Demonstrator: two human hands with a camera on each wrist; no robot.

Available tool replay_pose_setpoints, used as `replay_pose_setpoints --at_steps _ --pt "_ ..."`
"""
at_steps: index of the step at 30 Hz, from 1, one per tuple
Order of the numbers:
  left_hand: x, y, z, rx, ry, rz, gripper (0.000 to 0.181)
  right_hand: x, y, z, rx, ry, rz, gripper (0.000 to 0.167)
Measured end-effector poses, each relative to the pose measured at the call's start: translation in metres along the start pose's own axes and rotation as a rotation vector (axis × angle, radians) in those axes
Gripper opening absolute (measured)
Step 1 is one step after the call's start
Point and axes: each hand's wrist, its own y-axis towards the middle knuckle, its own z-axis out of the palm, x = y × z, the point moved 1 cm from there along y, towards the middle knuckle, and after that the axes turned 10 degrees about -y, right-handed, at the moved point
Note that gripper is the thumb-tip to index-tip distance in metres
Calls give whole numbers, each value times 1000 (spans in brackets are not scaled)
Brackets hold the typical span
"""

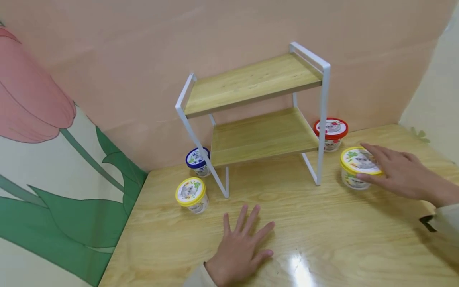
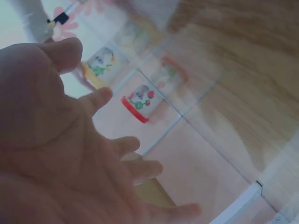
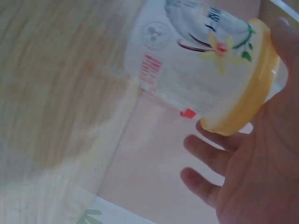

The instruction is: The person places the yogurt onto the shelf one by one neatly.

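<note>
My right hand [image 1: 401,171] spans the lid of a yellow-lidded cup [image 1: 355,181] right of the rack, thumb and forefinger at opposite sides of the rim. In the right wrist view, that cup [image 3: 201,60] has its yellow rim between the thumb and a finger of my right hand [image 3: 261,154]; the other fingers extend past it. With fingers spread and nothing held, my left hand [image 1: 236,251] is palm down at the table's front, below another yellow-lidded cup [image 1: 191,193]. The left wrist view shows the palm of my left hand [image 2: 93,149], fingers apart.
A two-tier rack [image 1: 265,135] with wooden shelves and white metal legs stands on the wooden table [image 1: 322,223]. A blue-lidded cup [image 1: 197,159] sits by its left legs, a red-lidded cup [image 1: 331,129] behind its right side. Walls border the table behind and at both sides.
</note>
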Motion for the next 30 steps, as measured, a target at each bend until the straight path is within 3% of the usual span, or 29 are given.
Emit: replay_pose_setpoints --at_steps 3,6,13,18,21,24,26,30 --pt "-2 8 -4 -44 -18 10 59 -7 -3 2 8 24 21 96" --pt "0 16 -12 -95 -55 -17 60 -12 -5 4 9 60 34 97" --pt "22 25 -28 -261 -151 -87 60 -10 -3 6 4 163 58 100" --pt "41 30 -44 -450 -234 -134 58 -3 2 7 8 165 65 101" --pt "53 35 -55 -644 -343 -169 61 -2 2 9 3 160 64 101" --pt "64 41 -63 -818 -516 -191 64 -1 1 12 -9 157 64 100" --pt "71 46 -67 -887 -667 -206 65 0 1 13 -15 153 61 100" --pt "84 54 -79 -965 -1006 -230 56 6 4 17 -12 155 58 99"
